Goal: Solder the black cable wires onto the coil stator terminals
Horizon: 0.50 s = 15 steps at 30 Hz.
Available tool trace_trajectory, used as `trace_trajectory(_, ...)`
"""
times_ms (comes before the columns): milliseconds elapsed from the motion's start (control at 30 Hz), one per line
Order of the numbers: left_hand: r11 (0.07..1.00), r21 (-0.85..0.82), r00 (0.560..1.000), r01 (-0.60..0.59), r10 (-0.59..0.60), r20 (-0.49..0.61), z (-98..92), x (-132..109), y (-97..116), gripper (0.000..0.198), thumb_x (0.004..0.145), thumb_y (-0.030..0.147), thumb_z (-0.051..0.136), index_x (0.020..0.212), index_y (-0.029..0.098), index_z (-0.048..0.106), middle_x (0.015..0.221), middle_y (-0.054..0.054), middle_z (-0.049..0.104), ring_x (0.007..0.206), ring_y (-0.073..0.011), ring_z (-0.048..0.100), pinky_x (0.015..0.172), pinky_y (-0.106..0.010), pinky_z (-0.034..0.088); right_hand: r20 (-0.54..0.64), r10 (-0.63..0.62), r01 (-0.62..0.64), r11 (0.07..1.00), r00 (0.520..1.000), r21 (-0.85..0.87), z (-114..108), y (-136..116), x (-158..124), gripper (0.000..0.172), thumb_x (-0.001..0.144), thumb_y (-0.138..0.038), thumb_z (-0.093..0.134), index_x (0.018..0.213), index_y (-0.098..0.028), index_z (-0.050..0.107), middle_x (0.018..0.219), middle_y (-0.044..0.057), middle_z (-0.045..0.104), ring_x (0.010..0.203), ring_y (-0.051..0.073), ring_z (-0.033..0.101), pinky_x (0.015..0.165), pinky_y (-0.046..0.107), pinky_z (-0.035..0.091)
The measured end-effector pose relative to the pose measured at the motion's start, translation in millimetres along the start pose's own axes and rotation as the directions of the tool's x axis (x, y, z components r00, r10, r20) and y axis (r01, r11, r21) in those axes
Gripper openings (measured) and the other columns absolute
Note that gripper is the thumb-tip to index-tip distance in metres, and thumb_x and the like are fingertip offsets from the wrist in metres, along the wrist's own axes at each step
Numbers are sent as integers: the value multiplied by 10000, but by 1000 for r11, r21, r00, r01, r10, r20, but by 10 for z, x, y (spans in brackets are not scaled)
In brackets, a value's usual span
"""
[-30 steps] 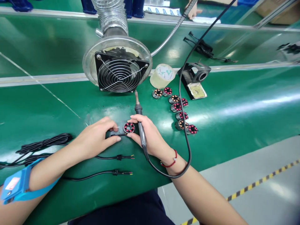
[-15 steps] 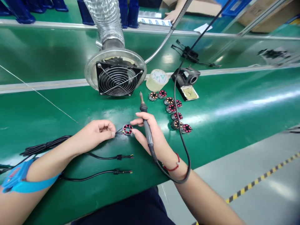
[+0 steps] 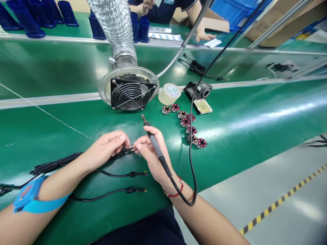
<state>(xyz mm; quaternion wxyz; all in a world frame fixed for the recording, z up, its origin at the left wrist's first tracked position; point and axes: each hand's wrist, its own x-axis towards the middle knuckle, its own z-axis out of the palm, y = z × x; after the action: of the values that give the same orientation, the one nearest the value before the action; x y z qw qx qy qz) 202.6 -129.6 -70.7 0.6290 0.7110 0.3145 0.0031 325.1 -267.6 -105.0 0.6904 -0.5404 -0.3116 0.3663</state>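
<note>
Soldering iron (image 3: 156,146) and black cable (image 3: 124,152) are both in the hands, above the near part of the green bench (image 3: 227,136). The right hand (image 3: 152,165) has the iron's handle lying between thumb and forefinger, its tip pointing up and away, clear of the cable. That hand's thumb and fingertips also meet at the cable's thin wire ends, one of them yellow; how firmly they pinch is too small to tell. The left hand (image 3: 107,149) is clamped on the cable just behind those ends, thumb against curled fingers. A red bracelet (image 3: 182,186) circles the right wrist, and a blue wrist strap (image 3: 42,195) the left forearm.

Just below the hands lie two more cable ends, the upper (image 3: 132,174) and the lower (image 3: 129,190), each with a black strain relief and bared coloured wires. A bundled cable (image 3: 57,163) lies behind the left forearm. The iron's cord (image 3: 193,170) loops beside the right wrist and runs up past eight wound stators (image 3: 185,122), some red, some copper-coloured. Beyond them stand a tape roll (image 3: 169,94) and an iron stand (image 3: 196,90) with a yellowish sponge (image 3: 202,106). A fume extractor fan (image 3: 131,95) hangs ahead of the hands. Across the bench, a co-worker's hand (image 3: 203,36) reaches near a white paper (image 3: 213,43).
</note>
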Motion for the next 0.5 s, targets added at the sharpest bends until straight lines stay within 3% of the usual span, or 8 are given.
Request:
trace_trajectory(167, 989, 122, 994, -81, 71, 87, 54, -16, -17, 481, 900, 608, 448, 713, 189, 591, 715, -9, 575, 675, -152, 467, 660, -284, 383, 29, 2, -3, 998, 1000, 55, -12, 59, -2, 467, 890, -188, 683, 1267, -295, 430, 881, -79, 688, 683, 72, 704, 725, 242, 627)
trace_trajectory(233, 985, 143, 991, -97, 82, 105, 70, -18, -10, 484, 913, 599, 428, 723, 188, 598, 776, -29, 631, 727, -165, 512, 706, -295, 407, 34, -38, 37, 999, 999, 29, -20, 86, -8, 471, 901, -179, 679, 1281, -305, 430, 901, -75, 681, 681, 72, 709, 724, 246, 636)
trace_trajectory(333, 982, 168, 992, -91, 75, 100, 85, -20, 7, 485, 898, 605, 447, 686, 192, 590, 715, -17, 597, 681, -157, 486, 671, -295, 385, 48, -117, 117, 993, 992, -8, -30, 119, -23, 477, 922, -163, 663, 1308, -316, 429, 917, -67, 678, 714, 78, 721, 729, 247, 644)
trace_trajectory(400, 993, 106, 991, -51, 37, 128, 99, -32, 30, 482, 865, 622, 491, 670, 193, 589, 685, -12, 580, 660, -152, 486, 656, -292, 385, 70, -171, 175, 983, 983, -53, -31, 130, -35, 465, 939, -157, 642, 1315, -321, 422, 910, -63, 677, 715, 82, 714, 703, 240, 637)
trace_trajectory(500, 986, -103, 969, 132, -107, 222, 137, -67, 70, 461, 791, 656, 568, 721, 201, 587, 701, -13, 614, 629, -155, 537, 623, -290, 418, 94, -262, 275, 947, 960, -164, -24, 129, -55, 440, 951, -127, 612, 1295, -326, 422, 892, -62, 673, 694, 81, 688, 661, 221, 606)
